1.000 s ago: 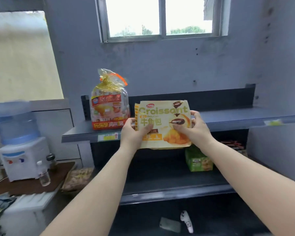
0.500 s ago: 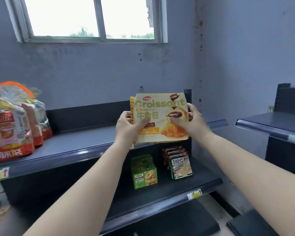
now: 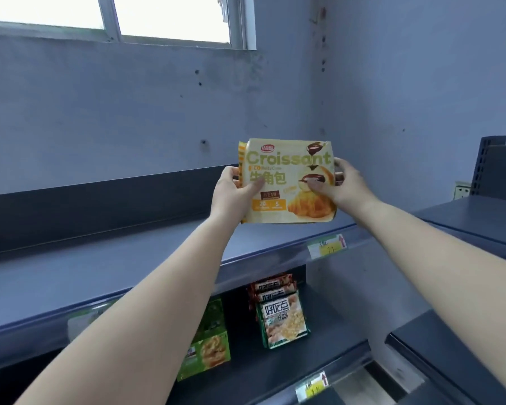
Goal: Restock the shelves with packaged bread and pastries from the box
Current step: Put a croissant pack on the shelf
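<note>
Grey-blue wall, window above, dark shelving: croissant pack held at top shelf (image 3: 129, 264).

Croissant pack (image 3: 289, 182) upright over the shelf's right end, printed face to camera; left hand (image 3: 231, 194) grips its left edge, right hand (image 3: 338, 185) its right edge, thumbs on front. Lower shelf (image 3: 319, 358): green box (image 3: 208, 352), stacked snack packets (image 3: 281, 320). Price tag (image 3: 327, 247) on top shelf lip.

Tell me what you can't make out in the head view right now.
- Croissant pack: whether it touches the top shelf; its lower edge hides the contact.
- Price tag: digits blurred.
- Green boxes: partly hidden behind the left forearm.
- Box being restocked from: outside the frame.
</note>
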### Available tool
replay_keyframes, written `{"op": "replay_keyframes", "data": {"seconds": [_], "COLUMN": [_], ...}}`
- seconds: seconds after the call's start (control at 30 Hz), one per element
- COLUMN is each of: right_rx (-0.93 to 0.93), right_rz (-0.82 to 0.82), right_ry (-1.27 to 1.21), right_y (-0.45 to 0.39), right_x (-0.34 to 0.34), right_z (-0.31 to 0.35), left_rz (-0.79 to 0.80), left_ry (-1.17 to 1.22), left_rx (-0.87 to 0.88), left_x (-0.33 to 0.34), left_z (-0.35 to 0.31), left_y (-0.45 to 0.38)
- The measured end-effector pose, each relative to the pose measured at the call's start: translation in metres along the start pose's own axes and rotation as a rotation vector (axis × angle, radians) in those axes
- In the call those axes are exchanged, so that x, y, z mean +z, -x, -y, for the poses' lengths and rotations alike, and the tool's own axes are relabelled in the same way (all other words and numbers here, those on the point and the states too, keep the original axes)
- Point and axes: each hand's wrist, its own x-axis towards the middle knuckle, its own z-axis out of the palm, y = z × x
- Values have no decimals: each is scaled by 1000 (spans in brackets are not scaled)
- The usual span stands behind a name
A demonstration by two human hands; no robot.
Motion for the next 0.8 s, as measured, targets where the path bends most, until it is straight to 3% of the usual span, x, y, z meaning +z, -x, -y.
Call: {"op": "replay_keyframes", "data": {"seconds": [0.2, 0.57, 0.8], "right_rx": [19, -4, 29], "right_rz": [31, 238, 335], "right_ry": [-15, 85, 200], "right_y": [-68, -200, -239], "right_x": [0, 16, 37], "right_z": [-48, -114, -148], "left_rz": [8, -147, -219], "left_ry": [-90, -245, -375], "left_rx": [-63, -200, -272], "left_x": [39, 93, 110], "left_z": [28, 67, 88], "left_y": [-67, -162, -194]}}
